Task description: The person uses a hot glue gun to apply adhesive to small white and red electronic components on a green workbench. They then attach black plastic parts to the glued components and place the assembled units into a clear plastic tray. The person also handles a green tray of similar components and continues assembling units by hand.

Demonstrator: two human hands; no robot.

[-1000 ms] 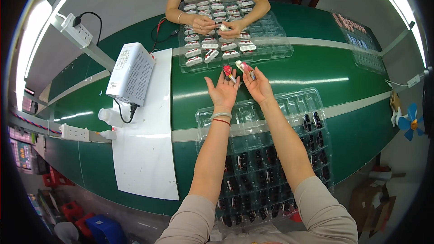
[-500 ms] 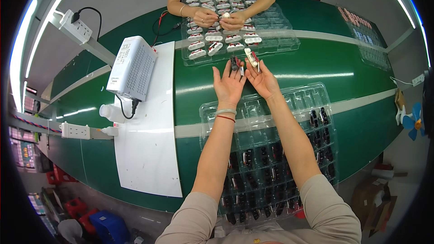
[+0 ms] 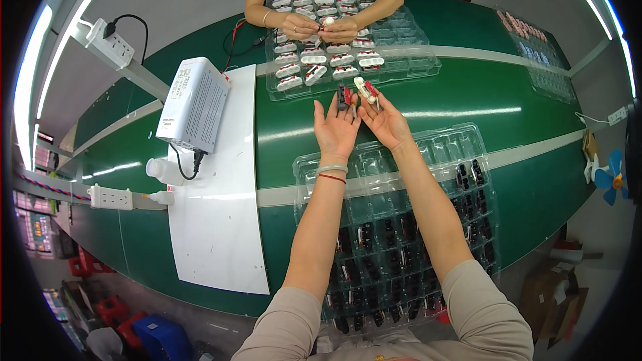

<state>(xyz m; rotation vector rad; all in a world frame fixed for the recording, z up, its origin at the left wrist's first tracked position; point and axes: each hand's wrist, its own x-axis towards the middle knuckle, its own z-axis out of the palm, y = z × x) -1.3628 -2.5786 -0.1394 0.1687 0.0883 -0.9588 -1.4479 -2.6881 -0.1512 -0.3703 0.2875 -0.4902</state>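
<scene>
Both my hands are held palm up side by side over the green table, fingers stretched out. Across the fingers of my left hand (image 3: 336, 132) rests a small black oblong plastic part (image 3: 342, 97) with a red piece along it. My right hand (image 3: 388, 124) supports a similar cream-white plastic part (image 3: 364, 89), also with a red piece and a short pale lead or pin. The two parts lie close together at my fingertips. Below my forearms is a clear blister tray (image 3: 394, 150) with several black parts in its near and right compartments.
Across the table, another person's hands (image 3: 319, 27) work on a small part over a clear tray (image 3: 414, 67) of white parts. Left of me stand a white power unit (image 3: 194, 103), a white bottle (image 3: 162, 170) and a white sheet (image 3: 217, 241). Another tray (image 3: 552, 83) lies far right.
Both my hands still hold the parts up. The black and white parts have tilted slightly, showing more of their red sides, and the white one has shifted a little left.
</scene>
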